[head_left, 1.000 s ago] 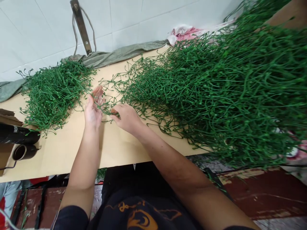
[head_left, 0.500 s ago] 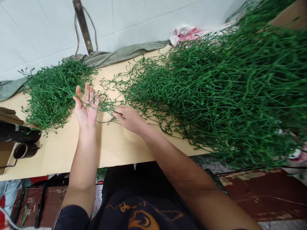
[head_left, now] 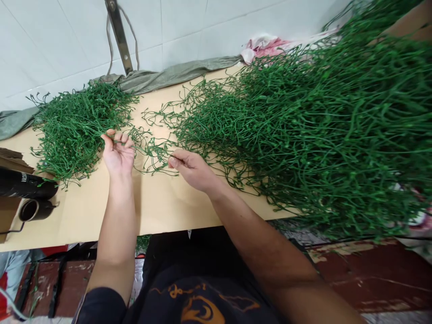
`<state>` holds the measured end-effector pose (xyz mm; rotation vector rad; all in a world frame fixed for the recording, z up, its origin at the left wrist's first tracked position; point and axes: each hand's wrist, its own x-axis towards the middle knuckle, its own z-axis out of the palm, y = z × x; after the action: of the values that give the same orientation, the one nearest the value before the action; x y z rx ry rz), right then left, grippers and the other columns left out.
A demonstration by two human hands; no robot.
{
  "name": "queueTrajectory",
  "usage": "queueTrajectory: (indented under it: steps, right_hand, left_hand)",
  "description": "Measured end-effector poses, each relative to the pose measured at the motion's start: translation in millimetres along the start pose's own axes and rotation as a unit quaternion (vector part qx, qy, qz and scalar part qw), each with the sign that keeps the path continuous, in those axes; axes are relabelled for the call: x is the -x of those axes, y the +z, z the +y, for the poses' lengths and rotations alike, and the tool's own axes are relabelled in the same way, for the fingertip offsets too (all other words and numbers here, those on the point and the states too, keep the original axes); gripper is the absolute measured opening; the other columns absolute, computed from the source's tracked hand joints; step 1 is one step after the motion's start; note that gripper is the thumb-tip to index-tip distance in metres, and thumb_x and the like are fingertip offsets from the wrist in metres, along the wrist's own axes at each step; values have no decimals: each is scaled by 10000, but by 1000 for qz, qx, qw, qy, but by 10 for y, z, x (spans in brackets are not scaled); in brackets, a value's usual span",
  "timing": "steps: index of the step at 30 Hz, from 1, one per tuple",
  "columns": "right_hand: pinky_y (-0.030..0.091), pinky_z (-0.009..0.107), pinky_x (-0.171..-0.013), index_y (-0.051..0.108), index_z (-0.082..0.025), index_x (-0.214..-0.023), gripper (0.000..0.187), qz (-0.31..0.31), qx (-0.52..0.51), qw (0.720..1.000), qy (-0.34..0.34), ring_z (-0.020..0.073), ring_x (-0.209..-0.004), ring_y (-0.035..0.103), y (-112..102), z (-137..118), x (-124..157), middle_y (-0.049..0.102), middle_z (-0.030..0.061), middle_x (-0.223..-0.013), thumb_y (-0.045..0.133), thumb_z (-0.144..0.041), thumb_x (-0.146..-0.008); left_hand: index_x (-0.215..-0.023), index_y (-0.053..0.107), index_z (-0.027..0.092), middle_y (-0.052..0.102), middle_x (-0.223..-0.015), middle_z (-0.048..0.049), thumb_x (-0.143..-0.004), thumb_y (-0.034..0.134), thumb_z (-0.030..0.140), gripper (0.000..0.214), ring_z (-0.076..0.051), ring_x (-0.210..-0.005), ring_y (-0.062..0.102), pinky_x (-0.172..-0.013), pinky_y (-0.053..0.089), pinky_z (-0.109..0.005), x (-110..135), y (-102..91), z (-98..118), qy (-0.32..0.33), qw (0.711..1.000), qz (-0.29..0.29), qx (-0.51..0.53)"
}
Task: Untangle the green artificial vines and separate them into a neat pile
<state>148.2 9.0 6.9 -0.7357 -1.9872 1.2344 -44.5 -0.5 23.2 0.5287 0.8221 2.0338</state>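
- Sitting out at the far left, on its side, comes a black cylinder with white lettering (head_left: pixel 27 183), and just below it in view a dark brown mug with a pale rim (head_left: pixel 35 210).
- Next along, there's a smaller tangled heap of thin green stems with bud-like tips (head_left: pixel 79 135), spread over the smooth pale tan tabletop (head_left: pixel 168 204).
- Now the left hand (head_left: pixel 118 155), right beside that heap: palm up, fingers half curled, stems crossing them; whether it truly grips them cannot be told.
- Behind, a long dark metal bar (head_left: pixel 120 40) stands aslant before the white tiled wall (head_left: pixel 182 22), a grey cord hanging at its sides.
- In the middle, a loose cluster of green stems (head_left: pixel 155 150) stretches between the two hands, and along the wall runs a rumpled grey-green cloth (head_left: pixel 182 71).
- Here's the right hand (head_left: pixel 192 168), back upward, thumb and forefinger pinched together on stem ends from that cluster.
- Beyond it, a crumpled white and pink cloth (head_left: pixel 263 46) lies against the wall.
- And filling the right side, a far larger heap of long green stems (head_left: pixel 320 126), spilling past the table's front edge above a worn red-brown surface (head_left: pixel 378 276).
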Motion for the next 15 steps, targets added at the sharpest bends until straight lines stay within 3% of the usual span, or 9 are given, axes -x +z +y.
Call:
queueTrajectory:
  steps: [3, 8, 12, 15]
  right_hand:
    - [295, 249, -583, 456, -173, -618, 213, 24, -48, 999, 11, 91, -586, 350, 62, -13, -94, 368, -23, -594, 415, -254, -811]
    - [346, 251, -616, 543, -159, -727, 194, 80, -143, 986, 42, 103, -634, 409, 155, -49, -313, 464, 3, -664, 421, -286, -809]
    - [367, 250, -651, 527, -167, -708, 189, 86, -145, 986, 3, 111, -688, 449, 183, -62, -390, 526, 17, -725, 413, -275, -812]
    - [326, 245, -613, 499, -169, -665, 184, 39, -50, 998, -15, 104, -631, 408, 197, -80, -364, 475, -5, -646, 417, -245, -812]
  left_hand:
    - [-870, 599, 248, 605, -832, -14, -847, 314, 550, 416, -79, -792, 560, -707, 463, -186, 28, 42, -72, 14, 996, -28, -88]
    - [-963, 618, 228, 619, -1071, -79, -724, 327, 723, 622, -175, -1077, 548, -838, 465, -264, 89, 89, -178, -4, 979, -92, -183]
    - [-955, 631, 185, 637, -1056, -76, -668, 551, 640, 543, -185, -1012, 583, -832, 462, -281, 135, 101, -231, -31, 959, -154, -236]
    - [-907, 649, 186, 666, -876, -31, -636, 671, 513, 426, -120, -760, 606, -667, 461, -225, 161, 91, -255, -42, 943, -185, -273]
